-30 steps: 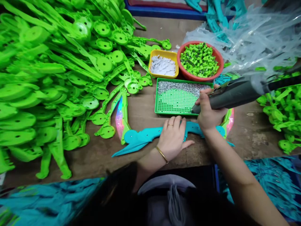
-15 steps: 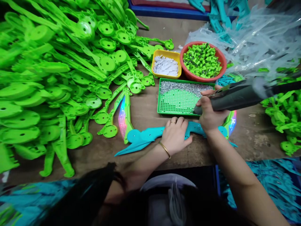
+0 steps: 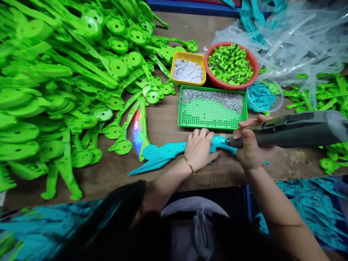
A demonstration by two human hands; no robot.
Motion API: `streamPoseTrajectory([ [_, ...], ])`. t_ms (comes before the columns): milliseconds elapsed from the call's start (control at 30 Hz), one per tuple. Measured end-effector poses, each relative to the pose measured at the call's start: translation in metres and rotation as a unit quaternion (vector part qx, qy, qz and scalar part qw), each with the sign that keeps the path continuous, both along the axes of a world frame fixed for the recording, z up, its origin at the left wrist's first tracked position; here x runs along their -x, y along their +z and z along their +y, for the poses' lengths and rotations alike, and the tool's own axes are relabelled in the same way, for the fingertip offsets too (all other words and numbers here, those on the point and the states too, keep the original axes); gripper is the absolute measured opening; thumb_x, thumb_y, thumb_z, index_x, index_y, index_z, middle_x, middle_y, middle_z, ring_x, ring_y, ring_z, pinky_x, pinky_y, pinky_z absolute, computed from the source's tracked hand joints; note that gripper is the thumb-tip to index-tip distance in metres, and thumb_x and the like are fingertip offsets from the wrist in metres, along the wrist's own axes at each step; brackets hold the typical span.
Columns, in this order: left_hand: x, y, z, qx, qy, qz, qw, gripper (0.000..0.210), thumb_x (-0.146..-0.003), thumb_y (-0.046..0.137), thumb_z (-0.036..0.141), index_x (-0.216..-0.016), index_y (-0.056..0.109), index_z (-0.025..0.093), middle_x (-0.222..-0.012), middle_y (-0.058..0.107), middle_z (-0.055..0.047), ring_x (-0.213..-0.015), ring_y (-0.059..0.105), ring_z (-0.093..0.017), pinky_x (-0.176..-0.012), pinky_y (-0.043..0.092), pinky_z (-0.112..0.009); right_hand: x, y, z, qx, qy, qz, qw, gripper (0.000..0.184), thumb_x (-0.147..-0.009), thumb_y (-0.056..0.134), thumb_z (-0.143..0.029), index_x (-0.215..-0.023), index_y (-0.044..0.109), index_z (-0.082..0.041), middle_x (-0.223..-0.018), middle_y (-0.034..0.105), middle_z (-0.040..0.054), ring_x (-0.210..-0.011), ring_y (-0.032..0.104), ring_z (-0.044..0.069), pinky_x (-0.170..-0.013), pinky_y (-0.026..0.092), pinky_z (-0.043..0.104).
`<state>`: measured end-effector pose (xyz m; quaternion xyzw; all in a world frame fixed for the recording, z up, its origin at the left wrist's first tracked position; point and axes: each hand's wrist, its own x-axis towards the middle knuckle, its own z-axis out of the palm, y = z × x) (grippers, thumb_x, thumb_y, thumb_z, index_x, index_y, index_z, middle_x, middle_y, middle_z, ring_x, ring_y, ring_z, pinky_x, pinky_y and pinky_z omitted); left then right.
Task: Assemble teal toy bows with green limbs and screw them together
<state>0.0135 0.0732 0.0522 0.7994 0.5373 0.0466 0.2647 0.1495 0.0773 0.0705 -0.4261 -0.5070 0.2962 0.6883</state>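
A long blue plastic toy piece lies on the bench, with a green curved arm and a shiny multicoloured blade at its left end. Across its middle, my left hand is closed over the piece and pins it down. My right hand grips a dark grey electric screwdriver, held nearly level. Its tip meets the blue piece or is just over it, right of my left hand. My right hand and the tool hide the piece's right end.
Behind the piece stands a green tray of small screws. Beyond are a yellow bin of white strips, a red bowl of green parts and a clear tub of blue bits. Green parts heap at left; clear plastic pieces lie behind right.
The screwdriver tip has moved from the green tray's front edge down to the blue piece. The whole view has shifted slightly, and the clear tub now shows fully. My left hand stays on the piece.
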Motion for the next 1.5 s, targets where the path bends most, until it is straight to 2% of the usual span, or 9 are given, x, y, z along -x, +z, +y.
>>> streamPoseTrajectory([
  [200,0.0,0.0,0.0,0.003,0.003,0.003,1.0,0.052,-0.077,0.068,0.049,-0.121,0.055,0.024,-0.116,0.055,-0.005,-0.108,0.048,-0.028,-0.087,0.042,-0.042,-0.001,-0.014,0.002,0.019,0.016,-0.003,1.0,0.033,-0.074,0.076,-0.029,-0.101,0.059,-0.028,-0.08,0.064,-0.0064,-0.054,0.057,0.007,-0.051,0.049,0.024],
  [333,-0.002,-0.002,0.001,0.008,0.003,0.009,1.0,0.051,-0.077,0.067,0.049,-0.121,0.055,0.024,-0.117,0.054,-0.005,-0.108,0.048,-0.028,-0.087,0.042,-0.042,-0.002,0.0,0.009,-0.03,0.022,0.003,0.999,0.032,-0.076,0.074,-0.027,-0.105,0.061,-0.03,-0.085,0.067,-0.0058,-0.052,0.057,0.006,-0.049,0.049,0.022],
  [467,-0.003,-0.003,0.002,0.003,-0.001,0.026,1.0,0.048,-0.078,0.065,0.048,-0.116,0.057,0.019,-0.115,0.055,-0.008,-0.108,0.048,-0.029,-0.088,0.043,-0.042,0.004,0.014,0.036,-0.078,-0.05,0.026,0.995,0.028,-0.078,0.072,-0.027,-0.104,0.061,-0.027,-0.083,0.067,-0.0054,-0.048,0.054,0.005,-0.045,0.047,0.021],
  [567,-0.002,-0.004,0.001,-0.008,-0.007,0.023,1.0,0.048,-0.079,0.064,0.048,-0.115,0.057,0.017,-0.116,0.055,-0.009,-0.108,0.048,-0.03,-0.088,0.043,-0.042,0.011,0.004,0.058,-0.047,-0.097,0.012,0.994,0.022,-0.077,0.072,-0.031,-0.094,0.06,-0.025,-0.079,0.065,-0.0049,-0.048,0.055,0.007,-0.048,0.051,0.024],
  [700,-0.001,-0.005,0.001,-0.019,-0.003,0.016,1.0,0.048,-0.078,0.065,0.048,-0.114,0.057,0.016,-0.116,0.055,-0.01,-0.108,0.048,-0.03,-0.089,0.043,-0.042,0.011,-0.018,0.068,0.007,-0.103,-0.058,0.993,0.026,-0.076,0.071,-0.045,-0.083,0.059,-0.023,-0.073,0.063,-0.0044,-0.05,0.055,0.01,-0.054,0.054,0.031],
  [967,-0.002,-0.005,0.0,-0.021,-0.001,0.02,1.0,0.047,-0.078,0.065,0.048,-0.109,0.058,0.014,-0.113,0.055,-0.011,-0.106,0.049,-0.03,-0.088,0.044,-0.042,0.009,-0.027,0.062,0.021,-0.081,-0.056,0.995,0.03,-0.074,0.072,-0.046,-0.089,0.059,-0.023,-0.07,0.063,-0.0055,-0.054,0.06,0.011,-0.056,0.055,0.03],
  [1133,-0.002,-0.005,0.0,-0.016,0.002,0.013,1.0,0.049,-0.078,0.065,0.048,-0.112,0.056,0.014,-0.114,0.055,-0.01,-0.106,0.048,-0.029,-0.091,0.043,-0.042,0.008,-0.007,0.057,0.004,-0.085,-0.051,0.995,0.034,-0.075,0.071,-0.046,-0.097,0.057,-0.024,-0.081,0.067,-0.004,-0.049,0.058,0.009,-0.05,0.052,0.027],
  [1300,-0.002,-0.005,0.0,-0.012,0.002,0.015,1.0,0.049,-0.078,0.066,0.049,-0.113,0.056,0.016,-0.117,0.055,-0.009,-0.108,0.048,-0.029,-0.089,0.043,-0.042,0.0,0.018,0.027,-0.034,-0.07,-0.036,0.996,0.03,-0.079,0.071,-0.04,-0.103,0.057,-0.028,-0.083,0.066,-0.0053,-0.046,0.054,0.007,-0.044,0.048,0.024],
  [1500,0.0,-0.004,-0.001,-0.016,0.0,0.002,1.0,0.051,-0.077,0.068,0.049,-0.118,0.056,0.021,-0.119,0.054,-0.007,-0.108,0.048,-0.028,-0.087,0.042,-0.041,-0.002,0.008,-0.003,0.001,-0.025,-0.055,0.998,0.032,-0.079,0.07,-0.039,-0.106,0.055,-0.031,-0.085,0.065,-0.0051,-0.051,0.056,0.007,-0.049,0.052,0.024],
])
